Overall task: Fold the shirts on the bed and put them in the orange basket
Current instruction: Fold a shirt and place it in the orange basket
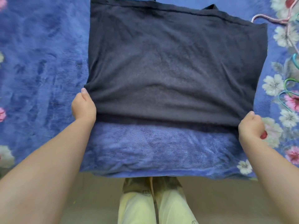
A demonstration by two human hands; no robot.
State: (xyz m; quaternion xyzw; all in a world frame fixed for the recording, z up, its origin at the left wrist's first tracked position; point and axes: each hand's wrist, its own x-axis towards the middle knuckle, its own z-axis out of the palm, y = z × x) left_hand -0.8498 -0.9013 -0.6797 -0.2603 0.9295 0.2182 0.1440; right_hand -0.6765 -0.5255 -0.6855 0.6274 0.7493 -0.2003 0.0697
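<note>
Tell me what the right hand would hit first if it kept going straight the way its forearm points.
The right hand, gripping the dark shirt at its near corner, points up and slightly left. It would likely slide over the shirt itself first; the pink hanger lies further right, probably off that line.

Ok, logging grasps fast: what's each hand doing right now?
Left hand: grips the near left corner of the dark navy fabric shirt.
Right hand: grips the shirt's near right corner.

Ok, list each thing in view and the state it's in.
Dark navy fabric shirt: spread flat, near edge lifted off the blanket.
Left hand: grips the shirt's near left corner.
Right hand: grips its near right corner.
Blue floral fleece blanket: spread under the shirt.
Coloured hangers: lying at the right edge.
</note>
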